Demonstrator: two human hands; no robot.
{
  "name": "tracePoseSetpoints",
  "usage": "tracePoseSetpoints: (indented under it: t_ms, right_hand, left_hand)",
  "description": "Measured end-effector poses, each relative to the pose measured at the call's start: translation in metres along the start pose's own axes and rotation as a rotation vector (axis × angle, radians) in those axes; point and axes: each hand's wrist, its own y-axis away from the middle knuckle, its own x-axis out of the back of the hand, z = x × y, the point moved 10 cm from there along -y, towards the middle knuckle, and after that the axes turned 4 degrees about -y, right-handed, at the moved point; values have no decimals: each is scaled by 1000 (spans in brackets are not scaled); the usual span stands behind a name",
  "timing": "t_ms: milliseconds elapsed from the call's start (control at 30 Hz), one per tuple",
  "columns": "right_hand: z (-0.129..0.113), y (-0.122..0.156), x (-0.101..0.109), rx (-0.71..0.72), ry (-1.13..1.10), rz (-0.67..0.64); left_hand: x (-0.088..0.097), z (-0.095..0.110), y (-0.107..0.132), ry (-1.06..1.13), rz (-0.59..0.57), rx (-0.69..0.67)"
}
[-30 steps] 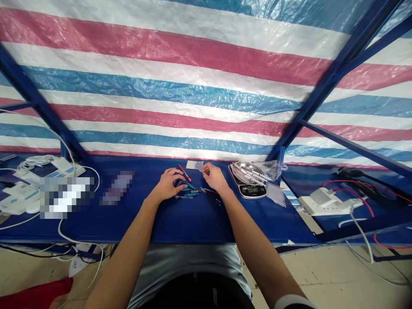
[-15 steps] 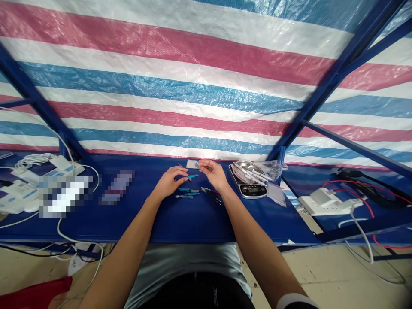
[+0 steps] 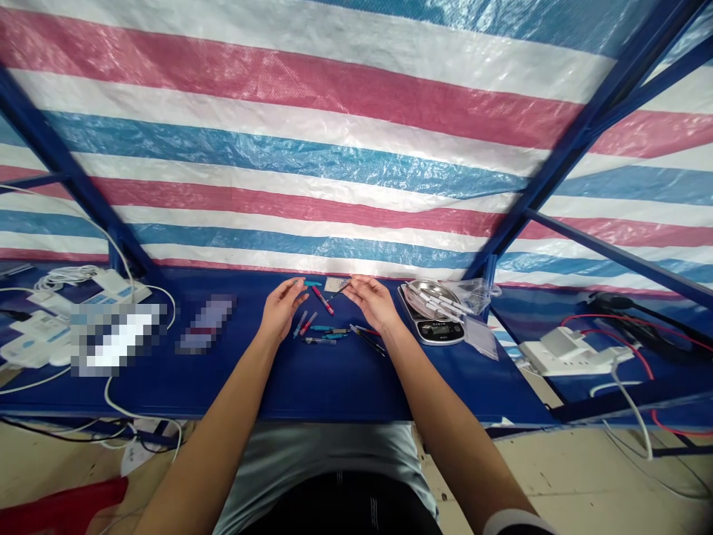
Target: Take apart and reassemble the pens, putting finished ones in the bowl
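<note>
My left hand [image 3: 283,308] stands open on the blue table [image 3: 334,386], its fingertips close to a teal pen part [image 3: 312,282]. A red pen [image 3: 322,300] lies between my hands, beside a small pale card [image 3: 335,284]. My right hand [image 3: 372,301] has its fingertips together at the end of a thin dark rod [image 3: 339,290], which seems held there. Below the hands are a few small red and blue pen parts [image 3: 304,324] and a teal-and-dark pen [image 3: 326,336]. Dark pens [image 3: 368,339] lie below my right hand.
To the right stands a digital scale [image 3: 431,332] bearing a steel dish [image 3: 426,292] of white tubes, next to plastic bags [image 3: 479,338]. Further right is a white power strip [image 3: 568,351] with cables. White devices and cords [image 3: 105,286] lie at left, with a striped tarp behind.
My hands have moved apart and higher up the table. The red pen now shows between them, and the teal part and small pen parts lie in new spots.
</note>
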Motion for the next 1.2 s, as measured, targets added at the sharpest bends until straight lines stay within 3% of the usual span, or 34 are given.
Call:
tracePoseSetpoints:
  t_ms: [167,367,467,733,967,1200]
  right_hand:
    - [-7,2,-1,29,-42,25]
    - [-14,5,-7,66,4,18]
    - [-15,5,-7,71,64,17]
    - [-15,3,-5,114,185,21]
    - [-20,3,-3,137,189,36]
    - [0,6,-18,48,291,-108]
  left_hand:
    - [-3,4,1,-48,-22,-52]
    - [-16,14,9,-507,-120,-208]
    - [-23,13,12,-620,-160,-260]
    - [-36,21,19,-755,-231,-373]
    - [-36,20,19,-817,-242,-375]
    - [-41,21,22,-804,-299,-366]
